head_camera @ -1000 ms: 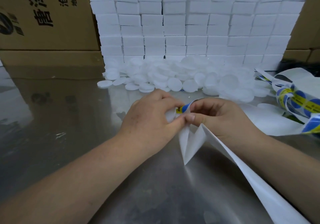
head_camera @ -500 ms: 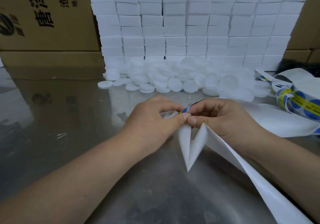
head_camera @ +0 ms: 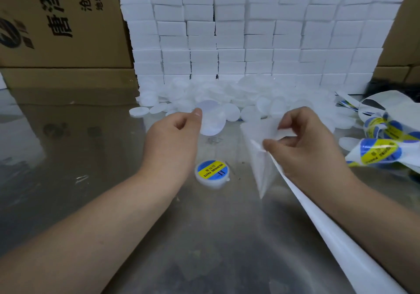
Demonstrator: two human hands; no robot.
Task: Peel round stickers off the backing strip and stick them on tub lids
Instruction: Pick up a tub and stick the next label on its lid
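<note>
A white tub lid (head_camera: 212, 175) carrying a blue and yellow round sticker lies on the metal table between my forearms. My left hand (head_camera: 173, 142) is raised beyond it and pinches a bare white lid (head_camera: 211, 121) at its left edge. My right hand (head_camera: 304, 143) grips the white backing strip (head_camera: 318, 221), which folds under the fingers and runs down to the lower right corner. More of the strip with blue and yellow stickers (head_camera: 381, 150) curls at the right edge.
A heap of plain white lids (head_camera: 250, 98) lies at the back of the table (head_camera: 113, 157). Behind it stands a wall of stacked white blocks (head_camera: 256, 34). Brown cardboard boxes (head_camera: 56, 21) fill the background.
Both hands were together pressing a sticker onto a lid. They have come apart: the stickered lid now lies on the table, and my left hand has picked up a bare lid.
</note>
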